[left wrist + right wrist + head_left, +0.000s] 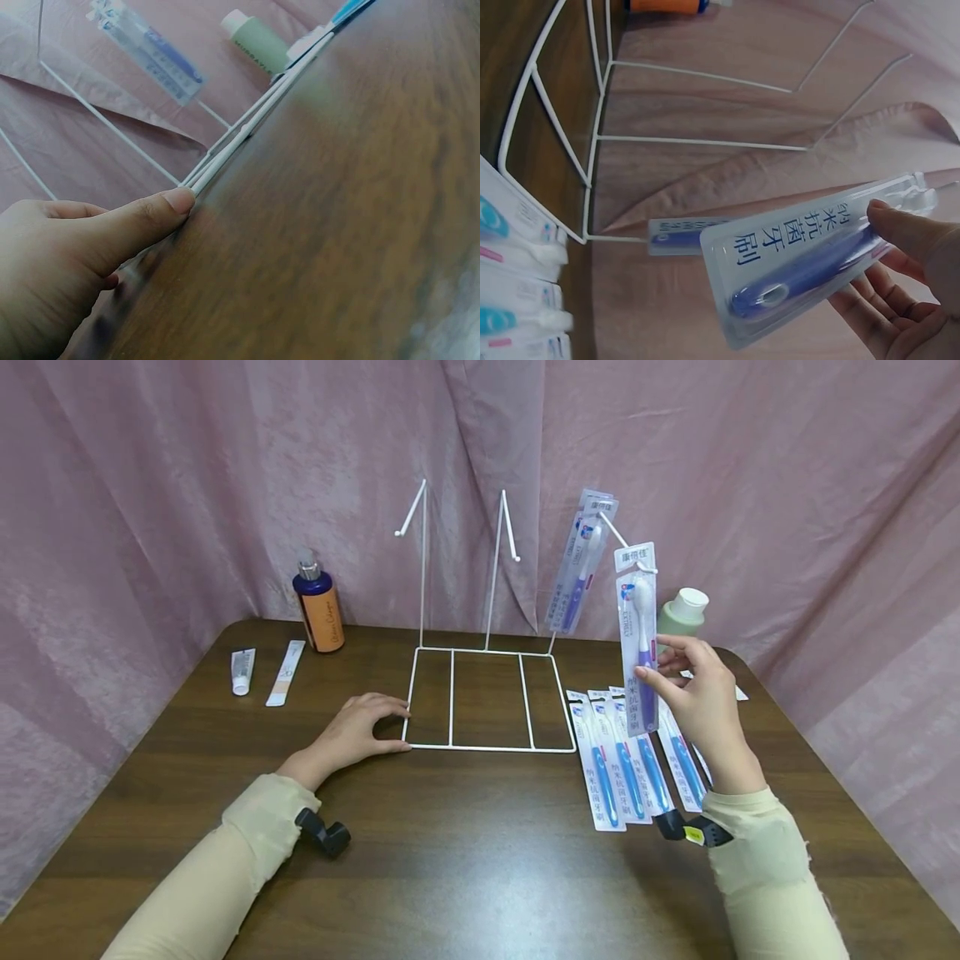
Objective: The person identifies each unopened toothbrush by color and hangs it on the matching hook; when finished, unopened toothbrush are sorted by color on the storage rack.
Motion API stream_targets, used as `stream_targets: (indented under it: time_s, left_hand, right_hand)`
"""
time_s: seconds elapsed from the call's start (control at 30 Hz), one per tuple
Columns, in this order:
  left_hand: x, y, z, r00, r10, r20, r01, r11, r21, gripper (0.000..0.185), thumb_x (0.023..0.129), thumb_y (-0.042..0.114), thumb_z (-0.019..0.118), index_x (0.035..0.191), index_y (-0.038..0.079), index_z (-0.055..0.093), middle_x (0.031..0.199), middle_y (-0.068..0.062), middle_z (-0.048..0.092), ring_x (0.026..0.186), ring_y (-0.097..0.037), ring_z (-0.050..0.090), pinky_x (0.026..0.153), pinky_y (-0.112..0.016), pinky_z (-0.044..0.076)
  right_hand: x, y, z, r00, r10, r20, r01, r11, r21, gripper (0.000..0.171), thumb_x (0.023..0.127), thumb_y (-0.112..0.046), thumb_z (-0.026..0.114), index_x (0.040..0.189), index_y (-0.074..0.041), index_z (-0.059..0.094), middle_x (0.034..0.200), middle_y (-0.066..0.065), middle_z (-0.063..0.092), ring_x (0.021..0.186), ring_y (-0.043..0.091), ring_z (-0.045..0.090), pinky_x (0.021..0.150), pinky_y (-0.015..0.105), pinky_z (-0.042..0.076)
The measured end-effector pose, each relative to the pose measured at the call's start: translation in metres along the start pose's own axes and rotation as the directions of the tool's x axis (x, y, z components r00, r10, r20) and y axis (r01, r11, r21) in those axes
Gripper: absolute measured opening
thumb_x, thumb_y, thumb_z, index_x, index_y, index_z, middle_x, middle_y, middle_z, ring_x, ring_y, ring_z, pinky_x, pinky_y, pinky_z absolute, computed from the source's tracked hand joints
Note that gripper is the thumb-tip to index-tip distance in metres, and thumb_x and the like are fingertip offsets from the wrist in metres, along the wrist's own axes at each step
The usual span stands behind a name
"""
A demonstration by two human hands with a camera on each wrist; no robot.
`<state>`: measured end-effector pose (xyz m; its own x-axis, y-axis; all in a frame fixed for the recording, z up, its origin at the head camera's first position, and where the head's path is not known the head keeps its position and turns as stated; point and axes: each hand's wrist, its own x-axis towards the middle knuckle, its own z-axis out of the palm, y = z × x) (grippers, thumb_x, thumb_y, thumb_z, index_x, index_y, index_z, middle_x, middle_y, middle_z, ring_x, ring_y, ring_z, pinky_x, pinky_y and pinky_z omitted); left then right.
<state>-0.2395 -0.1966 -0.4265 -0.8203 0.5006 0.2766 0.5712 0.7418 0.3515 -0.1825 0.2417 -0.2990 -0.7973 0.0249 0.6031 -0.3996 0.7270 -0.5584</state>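
A packaged purple toothbrush (636,652) hangs upright from my right hand (697,693), which pinches it along its lower right edge. The top of its card overlaps the tip of the right hook on a white wire display rack (495,748). Further back on that hook hang more purple toothbrush packs (577,564); the other two hooks are bare. My left hand (356,731) holds the rack at its front left corner, with the thumb (161,214) against the front wire and the fingers along the left side.
Blue toothbrush packs (600,768) lie in a row right of the rack, partly under my right hand and wrist. A green bottle with a white cap (684,610) stands behind. At the left are an orange pump bottle (322,614), a small tube (242,670) and a slim packet (286,672).
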Motion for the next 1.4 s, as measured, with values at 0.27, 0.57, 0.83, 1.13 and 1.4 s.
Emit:
stream_targets:
  time_s: [0.27, 0.57, 0.83, 1.13, 1.4]
  left_hand:
    - [-0.001, 0.002, -0.001, 1.000, -0.011, 0.008, 0.011, 1.000, 0.006, 0.052, 0.076, 0.043, 0.079, 0.118, 0.014, 0.067, 0.131, -0.007, 0.062, 0.125, -0.030, 0.051, 0.106, -0.055, 0.034]
    - [0.001, 0.002, -0.003, 1.000, -0.013, 0.007, 0.013, 1.000, 0.017, 0.051, 0.076, 0.043, 0.078, 0.117, 0.014, 0.067, 0.131, -0.007, 0.062, 0.125, -0.030, 0.051, 0.105, -0.055, 0.034]
    - [0.000, 0.003, -0.003, 1.000, -0.004, -0.002, 0.004, 1.000, 0.013, 0.051, 0.076, 0.042, 0.079, 0.116, 0.013, 0.068, 0.130, -0.008, 0.062, 0.124, -0.030, 0.052, 0.105, -0.055, 0.035]
    - [-0.001, 0.001, -0.001, 1.000, -0.013, 0.006, 0.013, 1.000, 0.017, 0.051, 0.075, 0.042, 0.079, 0.115, 0.013, 0.068, 0.130, -0.007, 0.062, 0.125, -0.029, 0.052, 0.105, -0.054, 0.035]
    - [0.000, 0.003, 0.000, 1.000, -0.005, 0.003, 0.005, 1.000, 0.020, 0.050, 0.075, 0.042, 0.079, 0.115, 0.013, 0.068, 0.130, -0.007, 0.063, 0.124, -0.030, 0.052, 0.104, -0.055, 0.035]
  right_hand:
    - [0.014, 0.006, 0.023, 0.999, 0.029, -0.034, -0.028, 0.998, 0.049, 0.043, 0.082, -0.008, 0.075, 0.120, 0.006, 0.058, 0.094, 0.020, 0.061, 0.078, -0.003, 0.051, 0.068, 0.000, 0.041]
    - [0.034, 0.013, 0.045, 0.994, 0.096, -0.045, -0.090, 0.988, 0.127, 0.043, 0.084, -0.011, 0.073, 0.120, 0.005, 0.056, 0.096, 0.020, 0.063, 0.079, 0.001, 0.051, 0.073, 0.007, 0.043]
    - [0.048, 0.019, 0.062, 0.987, 0.146, -0.061, -0.132, 0.973, 0.188, 0.043, 0.084, -0.009, 0.073, 0.121, 0.005, 0.056, 0.095, 0.017, 0.062, 0.074, -0.006, 0.050, 0.072, 0.008, 0.043]
    - [0.066, 0.021, 0.077, 0.984, 0.172, -0.055, -0.159, 0.968, 0.192, 0.042, 0.084, -0.011, 0.073, 0.118, 0.005, 0.056, 0.096, 0.018, 0.062, 0.070, -0.006, 0.048, 0.069, 0.006, 0.041]
    - [0.081, 0.025, 0.085, 0.975, 0.221, -0.026, -0.214, 0.964, 0.160, 0.043, 0.086, -0.016, 0.072, 0.122, 0.003, 0.055, 0.102, 0.019, 0.063, 0.085, 0.016, 0.056, 0.074, 0.013, 0.043]
